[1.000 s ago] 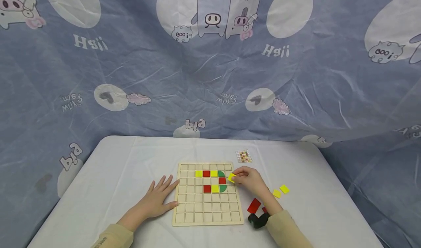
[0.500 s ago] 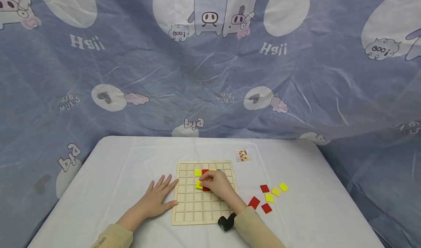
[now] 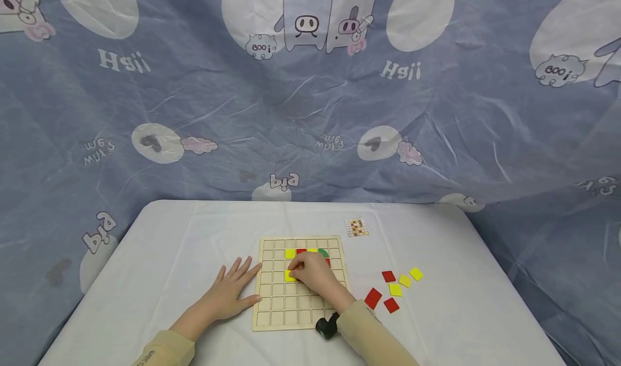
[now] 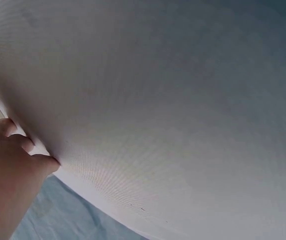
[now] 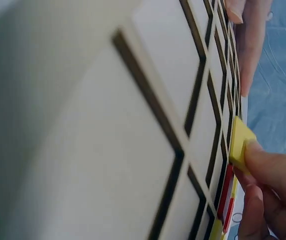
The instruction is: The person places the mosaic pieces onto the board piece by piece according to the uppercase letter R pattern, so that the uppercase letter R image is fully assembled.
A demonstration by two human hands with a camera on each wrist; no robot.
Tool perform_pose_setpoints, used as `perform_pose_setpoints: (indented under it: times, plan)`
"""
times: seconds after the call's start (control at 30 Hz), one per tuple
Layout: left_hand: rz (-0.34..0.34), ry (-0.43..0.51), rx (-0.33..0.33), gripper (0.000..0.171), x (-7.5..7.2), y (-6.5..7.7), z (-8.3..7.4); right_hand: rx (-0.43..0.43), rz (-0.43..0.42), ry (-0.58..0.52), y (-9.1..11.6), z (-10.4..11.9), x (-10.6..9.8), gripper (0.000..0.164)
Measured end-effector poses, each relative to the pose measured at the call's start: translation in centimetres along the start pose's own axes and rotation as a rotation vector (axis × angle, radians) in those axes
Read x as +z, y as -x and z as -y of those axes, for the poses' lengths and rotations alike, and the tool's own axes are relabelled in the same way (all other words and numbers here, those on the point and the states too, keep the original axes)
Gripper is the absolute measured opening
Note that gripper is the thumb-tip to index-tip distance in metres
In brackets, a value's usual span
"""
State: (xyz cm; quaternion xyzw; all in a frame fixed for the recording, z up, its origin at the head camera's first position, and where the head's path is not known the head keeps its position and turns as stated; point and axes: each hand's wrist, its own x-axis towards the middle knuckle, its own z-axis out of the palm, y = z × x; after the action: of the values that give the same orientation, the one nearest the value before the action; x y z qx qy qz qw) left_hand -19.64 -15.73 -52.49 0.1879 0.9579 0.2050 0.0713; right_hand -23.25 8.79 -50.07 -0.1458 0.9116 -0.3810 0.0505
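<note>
A wooden grid board (image 3: pixel 278 318) lies on the white table. My right hand (image 3: pixel 315 271) is over it, thumb and fingers pinching a yellow square tile (image 3: pixel 288 276). In the right wrist view that yellow tile (image 5: pixel 240 142) is tilted at the grid, under my thumb. The upper row holds another yellow tile (image 3: pixel 290 254), a red tile (image 3: pixel 301 251) and a green rounded piece (image 3: pixel 323 253); my right hand partly covers the pieces below. My left hand (image 3: pixel 227 296) lies flat with fingers spread, its thumb and a fingertip touching the board's left edge.
Right of the board lie loose red tiles (image 3: pixel 391 305) and yellow tiles (image 3: pixel 395 289). A small printed pattern card (image 3: pixel 357 227) is behind the board. A black wrist device (image 3: pixel 327 327) sits by the right sleeve. Patterned blue cloth (image 3: pixel 271 112) hangs behind the table.
My right hand has carried the yellow tile from the board's right side leftward, down to a cell left of the red tile in the lower row. My left hand has stayed in place.
</note>
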Motion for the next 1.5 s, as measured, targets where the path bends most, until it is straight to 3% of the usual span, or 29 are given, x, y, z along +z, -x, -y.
perform_pose_setpoints:
  times: [0.3, 0.43, 0.6, 0.87, 1.03, 1.23, 1.5]
  plan:
    - [-0.005, 0.000, -0.006, 0.077, 0.0, 0.1, 0.0, -0.018, -0.008, 0.099, 0.3, 0.5, 0.4, 0.004]
    - [-0.004, -0.001, -0.002, 0.077, 0.0, 0.1, 0.0, 0.014, -0.013, 0.041, 0.7, 0.5, -0.6, 0.008]
    - [-0.008, -0.011, 0.005, 0.078, 0.2, 0.0, 0.2, 0.087, -0.060, -0.067, 1.4, -0.1, -3.6, 0.014]
    - [-0.011, -0.016, 0.037, 0.076, 0.2, -0.1, 0.5, 0.188, -0.199, -0.068, 3.1, -4.5, -9.2, 0.017]
    - [-0.006, -0.008, 0.041, 0.076, -0.1, 0.0, 0.3, 0.288, -0.228, -0.025, 4.9, -8.1, -11.9, 0.023]
    - [-0.014, -0.006, 0.040, 0.075, -0.2, 0.2, 0.3, 0.426, -0.203, -0.008, 6.8, -11.4, -13.2, 0.028]
    - [-0.022, -0.004, 0.039, 0.075, -0.1, 0.2, 0.3, 0.448, -0.136, 0.068, 7.8, -13.3, -13.6, 0.034]
